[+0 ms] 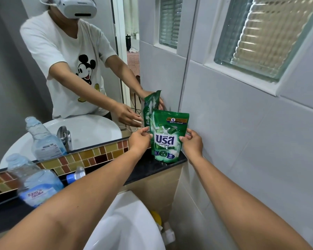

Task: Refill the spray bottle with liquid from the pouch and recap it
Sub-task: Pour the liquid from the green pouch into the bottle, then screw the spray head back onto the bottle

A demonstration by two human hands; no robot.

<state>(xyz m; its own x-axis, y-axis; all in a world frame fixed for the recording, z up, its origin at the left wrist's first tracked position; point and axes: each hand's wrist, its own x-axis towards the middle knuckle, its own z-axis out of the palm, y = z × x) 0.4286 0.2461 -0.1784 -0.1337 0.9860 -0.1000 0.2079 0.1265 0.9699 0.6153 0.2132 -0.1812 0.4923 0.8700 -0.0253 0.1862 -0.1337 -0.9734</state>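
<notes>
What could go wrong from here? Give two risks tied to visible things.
The left hand and right hand pinch only the side edges of the pouch on the narrow ledge; it may slip and drop.
The bottle stands beside the left forearm; carrying the pouch back could knock it over.

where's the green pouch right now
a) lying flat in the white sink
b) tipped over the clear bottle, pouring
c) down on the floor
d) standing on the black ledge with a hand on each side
d: the green plastic refill pouch stands upright on the black speckled ledge in the corner by the mirror. The left hand pinches its left edge and the right hand grips its right edge.
</notes>
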